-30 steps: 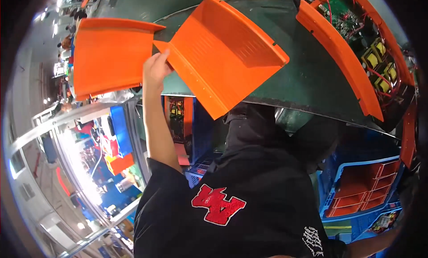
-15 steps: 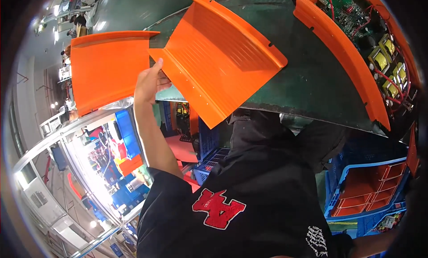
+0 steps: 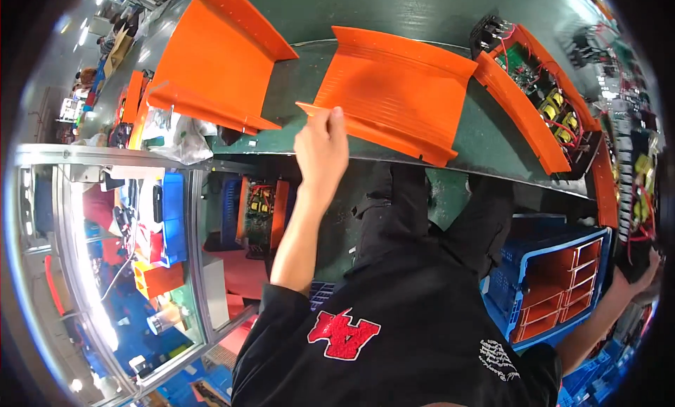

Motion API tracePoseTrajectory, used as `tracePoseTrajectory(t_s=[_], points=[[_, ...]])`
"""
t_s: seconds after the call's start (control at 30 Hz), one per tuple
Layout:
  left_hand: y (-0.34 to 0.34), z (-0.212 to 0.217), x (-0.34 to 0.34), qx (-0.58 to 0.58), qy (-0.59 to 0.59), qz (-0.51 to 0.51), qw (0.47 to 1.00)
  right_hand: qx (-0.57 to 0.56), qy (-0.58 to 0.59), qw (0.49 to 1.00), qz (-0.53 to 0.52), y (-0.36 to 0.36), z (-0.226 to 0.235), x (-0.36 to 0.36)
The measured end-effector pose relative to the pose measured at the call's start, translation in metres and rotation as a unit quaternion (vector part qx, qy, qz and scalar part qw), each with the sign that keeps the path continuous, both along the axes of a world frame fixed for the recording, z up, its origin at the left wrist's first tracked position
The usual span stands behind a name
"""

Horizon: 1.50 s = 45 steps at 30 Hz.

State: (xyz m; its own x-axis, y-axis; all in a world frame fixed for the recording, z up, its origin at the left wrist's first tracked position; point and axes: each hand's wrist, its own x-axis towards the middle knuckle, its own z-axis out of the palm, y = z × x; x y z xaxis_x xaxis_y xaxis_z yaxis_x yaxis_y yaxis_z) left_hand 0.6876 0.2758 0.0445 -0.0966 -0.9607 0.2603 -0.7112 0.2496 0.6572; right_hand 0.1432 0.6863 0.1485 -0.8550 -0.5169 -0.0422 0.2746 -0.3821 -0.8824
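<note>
A bent orange sheet-metal cover (image 3: 397, 91) with raised flanges lies on the dark green bench top. My left hand (image 3: 322, 143) is closed at its near left corner, thumb and fingers pinching the flange. A second orange cover (image 3: 214, 55) of like shape sits to its left. At the far right rim my right hand (image 3: 636, 279) is closed around the black lower end of an electronics unit (image 3: 641, 175) with yellow transformers and red wires. The picture is distorted there, and part of the fingers is hidden.
Another orange chassis with a circuit board (image 3: 545, 98) stands right of the middle cover. Below the bench are a blue crate (image 3: 517, 284) with orange parts and another electronics unit (image 3: 260, 207). A metal-framed glazed station (image 3: 193, 266) and a clear plastic bag (image 3: 186, 136) are at left.
The middle cover has gone from raised and tilted to lying on the bench, my left hand still at its corner. My right hand has come into view at the electronics unit. The view has shifted.
</note>
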Motion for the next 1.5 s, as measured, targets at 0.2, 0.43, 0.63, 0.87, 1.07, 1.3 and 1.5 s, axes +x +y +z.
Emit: tracePoseTrajectory(t_s=[0.2,0.43,0.63,0.87,1.07,1.3,1.5], points=[[-0.011,0.004,-0.063,-0.327,-0.024,-0.175,0.928,-0.032,-0.018,0.985,0.168,-0.071,-0.002,0.142],[0.000,-0.023,-0.054,-0.173,-0.060,-0.289,0.940,-0.069,-0.064,0.988,0.123,-0.065,-0.026,0.206],[0.011,-0.002,-0.052,0.256,0.424,-0.315,0.809,-0.061,-0.151,0.985,0.061,-0.111,-0.026,0.250],[0.001,0.056,-0.065,0.505,0.565,-0.358,0.545,-0.030,-0.225,0.967,0.117,-0.131,-0.055,0.247],[0.002,0.074,-0.076,0.463,0.507,-0.251,0.682,0.003,-0.247,0.961,0.120,-0.120,-0.067,0.247],[-0.005,0.019,-0.076,0.353,0.353,-0.349,0.793,0.012,-0.242,0.970,0.009,-0.105,-0.111,0.255],[0.001,0.023,-0.067,0.278,0.314,-0.370,0.829,0.123,-0.177,0.976,0.010,-0.067,-0.115,0.263]])
